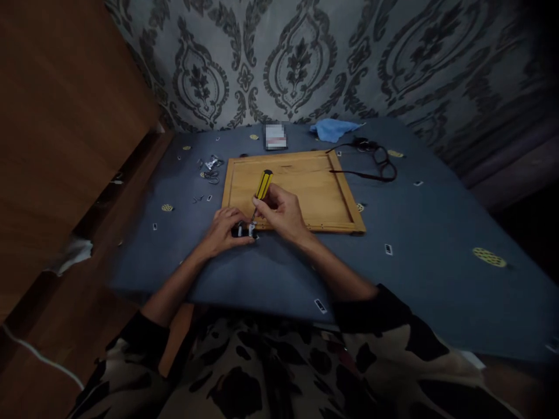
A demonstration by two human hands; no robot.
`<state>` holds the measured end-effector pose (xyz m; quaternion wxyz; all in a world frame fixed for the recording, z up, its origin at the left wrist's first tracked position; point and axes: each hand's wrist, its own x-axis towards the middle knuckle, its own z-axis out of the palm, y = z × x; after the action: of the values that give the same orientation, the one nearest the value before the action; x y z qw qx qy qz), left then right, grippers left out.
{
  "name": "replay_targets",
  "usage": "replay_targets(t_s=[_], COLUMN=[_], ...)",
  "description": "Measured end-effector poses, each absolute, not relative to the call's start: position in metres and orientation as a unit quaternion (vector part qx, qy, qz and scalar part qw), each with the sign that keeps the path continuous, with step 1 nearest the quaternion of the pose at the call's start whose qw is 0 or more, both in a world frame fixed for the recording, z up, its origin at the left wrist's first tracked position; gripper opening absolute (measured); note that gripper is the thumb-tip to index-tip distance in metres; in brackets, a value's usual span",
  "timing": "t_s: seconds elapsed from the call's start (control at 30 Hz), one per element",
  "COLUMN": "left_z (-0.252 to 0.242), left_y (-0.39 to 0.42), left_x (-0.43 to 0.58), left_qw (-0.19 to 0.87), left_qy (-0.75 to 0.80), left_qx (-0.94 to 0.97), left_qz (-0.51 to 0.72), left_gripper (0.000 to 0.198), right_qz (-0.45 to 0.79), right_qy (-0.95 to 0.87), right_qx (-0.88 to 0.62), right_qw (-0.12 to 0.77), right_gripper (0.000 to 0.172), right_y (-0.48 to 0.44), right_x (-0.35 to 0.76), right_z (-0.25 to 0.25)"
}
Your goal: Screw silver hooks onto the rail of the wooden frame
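My right hand (282, 212) is closed around a screwdriver with a yellow and black handle (263, 184), its shaft pointing down and left. The tip meets a small black and white part (244, 231) lying on the blue cloth at the front edge of a wooden tray (332, 195). My left hand (227, 230) has its fingers curled over that small part and pins it down. Both hands touch at the part.
The blue cloth table (437, 233) carries black glasses (375, 162), a light blue rag (334, 129), a small box (275, 137), a heap of small metal bits (211, 167) and scattered tiny parts. A brown cabinet (65, 145) stands to the left, patterned wallpaper behind.
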<state>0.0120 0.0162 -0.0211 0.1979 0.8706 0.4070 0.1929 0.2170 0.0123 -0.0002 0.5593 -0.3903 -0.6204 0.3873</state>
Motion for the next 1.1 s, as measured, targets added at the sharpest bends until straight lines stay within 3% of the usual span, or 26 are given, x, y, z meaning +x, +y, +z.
replay_targets(t_s=[0.9, 1.1], left_z=[-0.012, -0.0144], left_y=[0.0116, 0.0125], left_x=[0.0168, 0.0156], left_qw=[0.201, 0.194], left_qy=[0.397, 0.387], left_qx=[0.878, 0.883], left_qz=[0.177, 0.183], left_gripper=[0.046, 0.046], right_qz=[0.368, 0.427], right_qy=[-0.647, -0.623], right_qx=[-0.418, -0.399], right_qw=[0.521, 0.521], right_gripper=[0.034, 0.037], right_y=[0.0052, 0.0093], right_x=[0.2179, 0.2189], right_z=[-0.008, -0.0073])
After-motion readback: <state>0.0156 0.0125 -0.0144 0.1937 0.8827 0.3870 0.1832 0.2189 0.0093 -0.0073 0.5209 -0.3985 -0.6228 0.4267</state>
